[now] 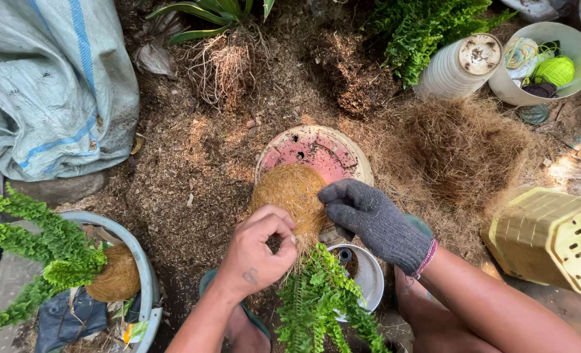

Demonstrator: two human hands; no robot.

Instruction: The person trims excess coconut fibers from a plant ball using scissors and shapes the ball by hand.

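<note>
A fibre ball [291, 191] rests on an upturned pot [323, 151], with a fern [320, 304] below it. A sack [48, 85] lies far left, a bowl [568, 40] of twine far right, behind a crate [551, 238].

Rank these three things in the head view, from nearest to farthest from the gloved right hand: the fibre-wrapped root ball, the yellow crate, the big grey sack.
From the gloved right hand:
1. Fibre-wrapped root ball: touching the fingers, just to its left.
2. Yellow crate: lying at the right edge.
3. Big grey sack: far away at the upper left.
</note>
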